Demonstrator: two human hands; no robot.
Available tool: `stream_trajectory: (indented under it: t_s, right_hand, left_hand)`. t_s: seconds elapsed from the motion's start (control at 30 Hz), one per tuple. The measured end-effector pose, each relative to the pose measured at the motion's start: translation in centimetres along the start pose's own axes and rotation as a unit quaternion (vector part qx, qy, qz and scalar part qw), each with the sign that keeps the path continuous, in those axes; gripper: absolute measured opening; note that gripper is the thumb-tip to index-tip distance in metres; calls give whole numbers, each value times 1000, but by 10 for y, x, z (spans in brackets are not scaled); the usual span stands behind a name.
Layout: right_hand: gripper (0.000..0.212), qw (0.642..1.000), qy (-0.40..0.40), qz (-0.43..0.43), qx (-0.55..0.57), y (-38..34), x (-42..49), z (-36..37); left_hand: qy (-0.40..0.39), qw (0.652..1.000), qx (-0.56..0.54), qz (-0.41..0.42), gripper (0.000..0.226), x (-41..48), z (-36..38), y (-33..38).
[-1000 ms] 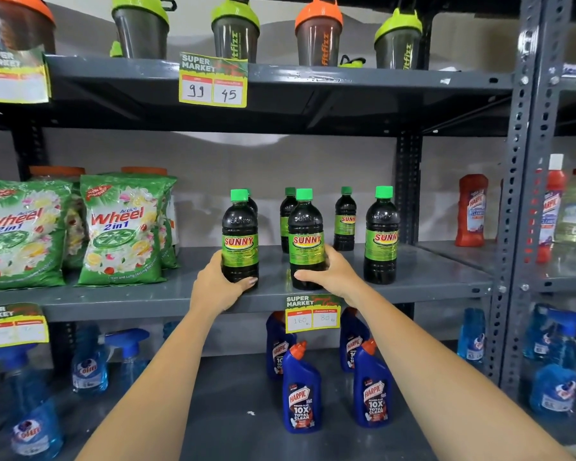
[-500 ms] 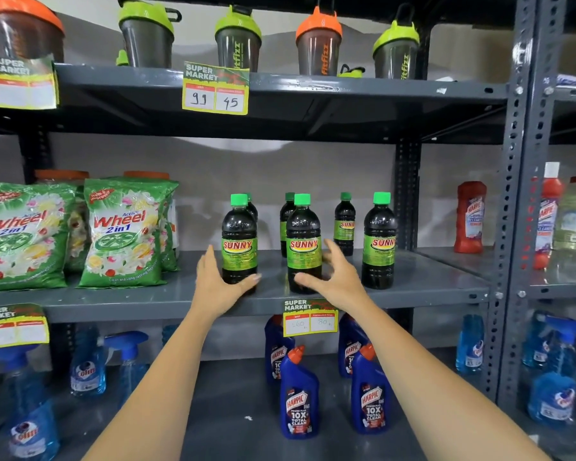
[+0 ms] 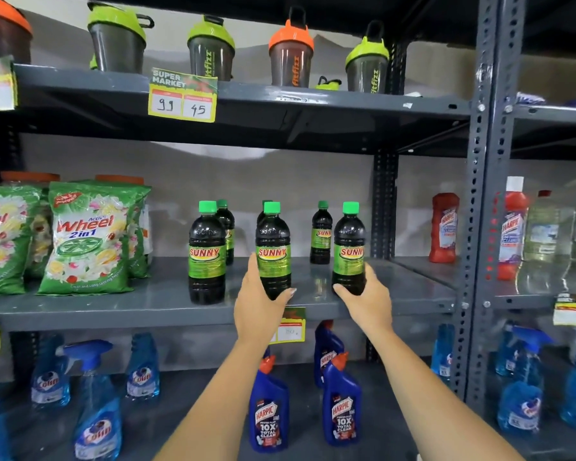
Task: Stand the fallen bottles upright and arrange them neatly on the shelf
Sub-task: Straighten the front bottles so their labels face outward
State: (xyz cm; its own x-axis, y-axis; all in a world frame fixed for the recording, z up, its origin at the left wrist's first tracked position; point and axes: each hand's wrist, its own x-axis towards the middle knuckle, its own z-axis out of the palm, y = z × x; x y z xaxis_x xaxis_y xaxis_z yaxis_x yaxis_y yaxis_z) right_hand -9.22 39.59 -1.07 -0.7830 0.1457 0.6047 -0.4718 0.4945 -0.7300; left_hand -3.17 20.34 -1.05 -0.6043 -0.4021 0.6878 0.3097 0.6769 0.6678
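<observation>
Several dark Sunny bottles with green caps stand upright on the grey middle shelf [image 3: 147, 304]. In the front row are a left bottle [image 3: 207, 254], a middle bottle [image 3: 272, 247] and a right bottle [image 3: 349, 247]. My left hand [image 3: 258, 301] grips the base of the middle bottle. My right hand [image 3: 366, 299] wraps the base of the right bottle. Behind them stand three more bottles; the back right one [image 3: 321, 232] is in plain view, the other two are partly hidden.
Green Wheel detergent bags [image 3: 87, 241] fill the shelf's left side. Shaker cups [image 3: 210, 49] line the shelf above. Blue Harpic bottles [image 3: 268, 407] and Colin sprays [image 3: 97, 404] stand below. A grey upright post [image 3: 479, 227] bounds the right, with red Harpic bottles [image 3: 443, 227] beyond.
Both hands have shifted right: the left left the left bottle and took the middle one, and the right left the middle bottle and took the right one.
</observation>
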Motion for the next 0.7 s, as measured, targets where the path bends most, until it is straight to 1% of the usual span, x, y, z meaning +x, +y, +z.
stream_trajectory:
  t_s: [0.1,0.2,0.7]
  right_hand:
    - [53,1000,5,-11,-14,1,1,-1]
    - [55,1000,-12,-18,-21,4,3,-1]
    - [61,998,-61,-10,18,8,9,-6]
  left_hand:
    - [10,1000,13,-11,92,1,3,-1]
    - [17,999,24,-21,93,1,3,-1]
    - [3,998,55,-9,99,3,7,-8]
